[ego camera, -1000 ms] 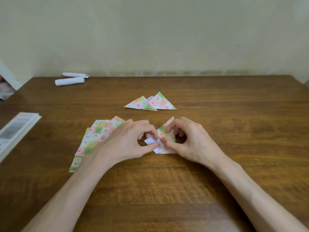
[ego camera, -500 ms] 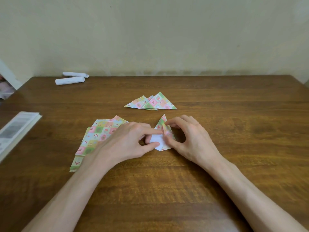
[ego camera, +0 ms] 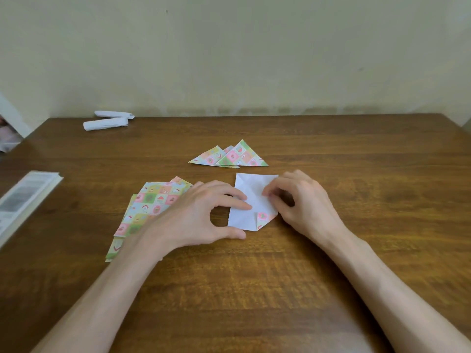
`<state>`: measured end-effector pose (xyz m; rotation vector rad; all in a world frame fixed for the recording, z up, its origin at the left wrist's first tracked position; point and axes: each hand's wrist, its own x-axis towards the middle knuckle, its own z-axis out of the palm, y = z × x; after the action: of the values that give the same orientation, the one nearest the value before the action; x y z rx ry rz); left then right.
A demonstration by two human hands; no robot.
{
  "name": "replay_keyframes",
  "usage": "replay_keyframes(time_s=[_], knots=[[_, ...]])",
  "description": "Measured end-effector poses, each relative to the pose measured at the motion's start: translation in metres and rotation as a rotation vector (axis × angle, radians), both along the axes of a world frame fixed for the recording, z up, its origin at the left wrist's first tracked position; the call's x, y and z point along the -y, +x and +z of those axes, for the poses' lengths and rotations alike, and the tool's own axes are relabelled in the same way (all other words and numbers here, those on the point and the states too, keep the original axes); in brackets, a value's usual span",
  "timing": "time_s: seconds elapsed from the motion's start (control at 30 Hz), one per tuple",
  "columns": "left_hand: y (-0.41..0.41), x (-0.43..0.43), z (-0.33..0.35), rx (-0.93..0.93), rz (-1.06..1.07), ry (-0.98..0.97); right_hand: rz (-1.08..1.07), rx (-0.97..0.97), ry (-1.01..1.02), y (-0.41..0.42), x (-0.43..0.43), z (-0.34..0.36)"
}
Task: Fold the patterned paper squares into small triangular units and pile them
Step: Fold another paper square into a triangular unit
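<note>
Paper (ego camera: 251, 200), white side up, is lying flat on the table (ego camera: 356, 174) between both hands, its near right corner turned over and showing pattern. The left hand (ego camera: 201, 212) is pressing an outstretched forefinger on its left half, thumb spread wide. The right hand (ego camera: 305, 202) is bending fingertips (ego camera: 267, 193) onto the right edge; whether they are pinching, I cannot tell. Folded triangles (ego camera: 230, 156) are lying just beyond, unfolded squares (ego camera: 150, 200) to the left.

— What is the table (ego camera: 356, 154) made of?
— Brown wood, grain showing, softly glossy.
— And the sheets?
— Thin matt paper: the creased sheet (ego camera: 251, 186) shows its white back; the printed stack (ego camera: 155, 200) left, the folded triangles (ego camera: 237, 156) farther off. The wall (ego camera: 229, 59) looks matt.
</note>
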<state>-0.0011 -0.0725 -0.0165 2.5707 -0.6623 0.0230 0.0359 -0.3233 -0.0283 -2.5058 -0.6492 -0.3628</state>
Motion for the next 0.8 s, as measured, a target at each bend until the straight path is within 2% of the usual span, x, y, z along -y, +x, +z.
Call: replay_keyframes(time_s=[0.2, 0.37, 0.8], knots=[[-0.001, 0.003, 0.0, 0.048, 0.033, -0.02, 0.173, -0.124, 0.003, 0.002, 0.015, 0.009], [-0.003, 0.009, 0.003, 0.115, 0.038, 0.007, 0.3, -0.297, -0.094, 0.0, 0.027, 0.02], [-0.001, 0.008, 0.003, 0.146, 0.017, -0.048, 0.243, -0.323, -0.007, 0.003, 0.028, 0.019]])
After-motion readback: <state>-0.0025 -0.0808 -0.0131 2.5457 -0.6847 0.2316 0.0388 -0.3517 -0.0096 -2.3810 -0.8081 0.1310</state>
